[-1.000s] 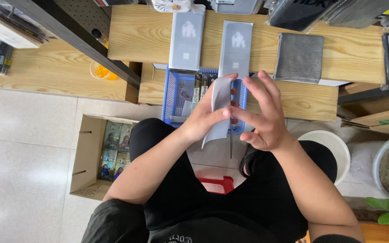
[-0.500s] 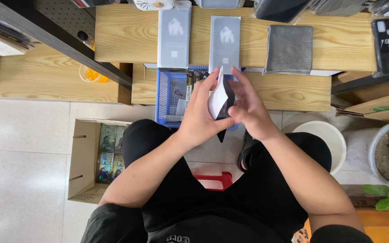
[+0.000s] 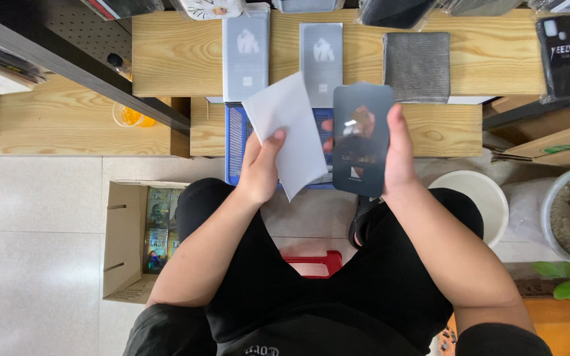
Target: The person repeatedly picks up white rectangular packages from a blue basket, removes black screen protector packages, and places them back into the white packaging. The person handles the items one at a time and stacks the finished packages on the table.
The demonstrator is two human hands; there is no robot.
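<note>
Left grip (image 3: 260,168) pinches white sleeve (image 3: 288,132); right grip (image 3: 397,155) (fingers mostly hidden) clasps dark panel (image 3: 362,138).

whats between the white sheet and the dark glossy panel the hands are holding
Head view: only a narrow gap between the white sheet and dark panel, showing the blue basket and wooden bench behind.

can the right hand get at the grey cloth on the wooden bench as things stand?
Probably not without freeing up first. The right hand is full, its grip closed on a dark glossy panel. The grey cloth lies uncovered on the bench just beyond that hand, with nothing between them, so the path itself looks free.
</note>
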